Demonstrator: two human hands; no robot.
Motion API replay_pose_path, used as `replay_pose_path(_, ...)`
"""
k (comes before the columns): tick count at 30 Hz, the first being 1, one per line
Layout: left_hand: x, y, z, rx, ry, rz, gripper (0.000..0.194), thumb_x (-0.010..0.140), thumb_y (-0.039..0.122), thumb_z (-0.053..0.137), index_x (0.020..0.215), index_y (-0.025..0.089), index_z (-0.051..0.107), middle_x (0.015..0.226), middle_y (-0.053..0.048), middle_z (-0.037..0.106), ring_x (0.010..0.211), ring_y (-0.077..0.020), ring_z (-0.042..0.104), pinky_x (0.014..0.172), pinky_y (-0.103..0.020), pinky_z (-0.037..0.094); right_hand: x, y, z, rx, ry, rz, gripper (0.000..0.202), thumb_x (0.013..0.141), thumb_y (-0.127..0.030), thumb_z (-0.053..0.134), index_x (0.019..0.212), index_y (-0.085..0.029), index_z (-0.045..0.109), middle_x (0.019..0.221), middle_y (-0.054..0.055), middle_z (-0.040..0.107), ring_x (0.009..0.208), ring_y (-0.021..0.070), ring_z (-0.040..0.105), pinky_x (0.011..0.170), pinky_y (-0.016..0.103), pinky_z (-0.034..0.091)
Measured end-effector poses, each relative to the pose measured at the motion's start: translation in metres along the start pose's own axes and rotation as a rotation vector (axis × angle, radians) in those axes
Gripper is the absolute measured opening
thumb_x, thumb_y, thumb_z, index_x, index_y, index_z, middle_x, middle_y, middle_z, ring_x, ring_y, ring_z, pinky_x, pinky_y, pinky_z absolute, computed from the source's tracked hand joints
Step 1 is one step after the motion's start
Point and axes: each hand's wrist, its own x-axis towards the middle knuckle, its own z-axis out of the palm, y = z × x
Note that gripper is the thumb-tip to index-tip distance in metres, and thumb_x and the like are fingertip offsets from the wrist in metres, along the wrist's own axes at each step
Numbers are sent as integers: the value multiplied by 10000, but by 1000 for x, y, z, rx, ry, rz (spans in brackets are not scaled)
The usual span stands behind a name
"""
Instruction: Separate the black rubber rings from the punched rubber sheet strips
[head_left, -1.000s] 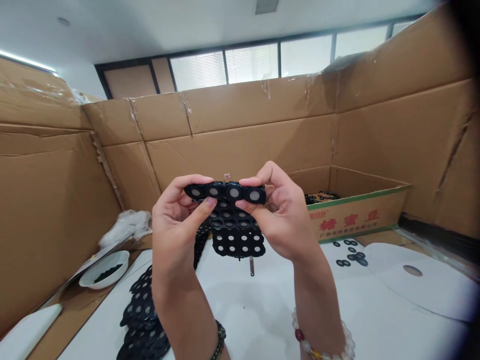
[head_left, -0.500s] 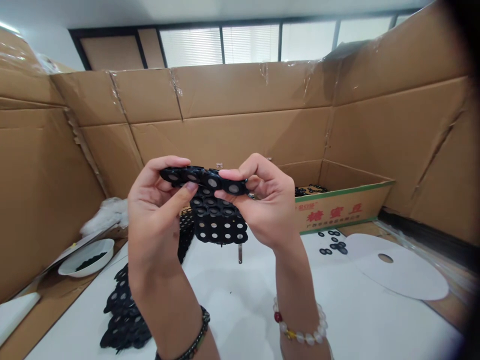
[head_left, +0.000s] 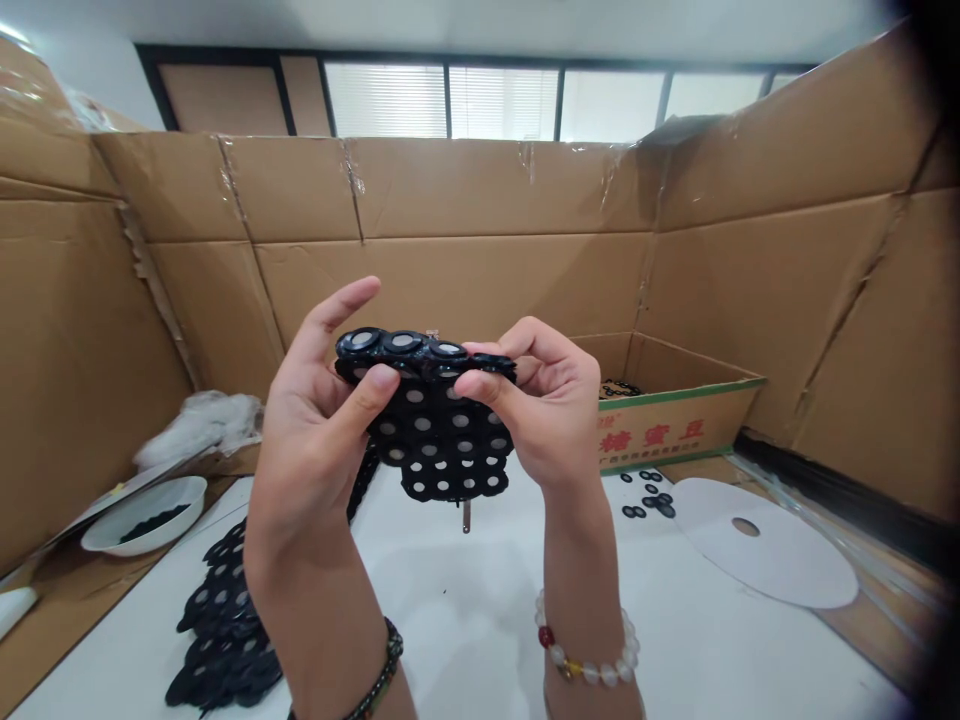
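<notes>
Held up above the table is a black sheet of joined round pieces with pale centres [head_left: 439, 422], its top edge folded over and the lower rows hanging down. My left hand [head_left: 319, 410] grips its left end, thumb in front and index finger raised off it. At the right end, my right hand [head_left: 551, 400] pinches the folded edge between thumb and fingers. A narrow metal strip [head_left: 466, 516] shows below the sheet; its upper part is hidden. More black sheets of the same kind [head_left: 225, 625] lie piled beside my left forearm.
Left stands a white bowl [head_left: 180, 492] with small black pieces, before a clear plastic bundle [head_left: 217, 425]. Right lie several loose black rings [head_left: 658, 503] and a white disc with a hole [head_left: 795, 560]. A printed carton [head_left: 675, 430] stands behind them. Tall cardboard walls [head_left: 450, 190] enclose the table.
The sheet's folded top edge has tipped, showing its round pieces more from above. My left index finger has lifted off it. The whole view has shifted slightly.
</notes>
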Motion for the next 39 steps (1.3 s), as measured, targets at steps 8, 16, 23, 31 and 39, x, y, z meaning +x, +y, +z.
replay_pose_path(8, -6, 3, 10, 20, -52, 25, 613, 721, 300, 846, 1285, 389, 623, 745, 29, 698, 638, -147, 683, 597, -210, 596, -1, 10, 10, 57, 218, 2, 515, 773, -559, 741, 624, -220, 384, 561, -70, 327, 456, 57, 278, 378, 218, 245)
replay_pose_path(16, -4, 0, 14, 30, -8, 77, 380, 763, 192, 801, 1114, 315, 726, 825, 5, 739, 681, -129, 701, 624, -181, 595, -7, 4, 4, -63, 82, -70, 365, 902, -391, 644, 1241, -356, 513, 656, -43, 537, 505, 129, 497, 453, 271, 436)
replay_pose_path(23, -4, 0, 7, 33, 85, 116, 236, 763, 165, 796, 974, 261, 748, 883, 16, 753, 820, -115, 712, 710, -137, 566, -8, -1, -3, -165, -145, -40, 371, 904, -237, 619, 1251, -324, 522, 1097, 22, 645, 941, 189, 646, 803, 346, 574)
replay_pose_path(31, -6, 0, -7, 110, 93, 195, 269, 782, 141, 773, 1007, 285, 740, 915, 31, 729, 840, -108, 695, 732, -143, 560, -9, 2, 11, -111, -161, -35, 302, 873, -137, 611, 1133, -288, 580, 1135, -7, 650, 1034, 158, 638, 917, 313, 539)
replay_pose_path(39, -10, 6, -3, 62, 94, 169, 275, 766, 127, 782, 978, 300, 757, 870, 32, 731, 792, -107, 700, 698, -154, 574, -15, -1, 9, -88, -130, -46, 268, 869, -122, 631, 1071, -286, 566, 1011, -16, 645, 930, 138, 642, 836, 282, 547)
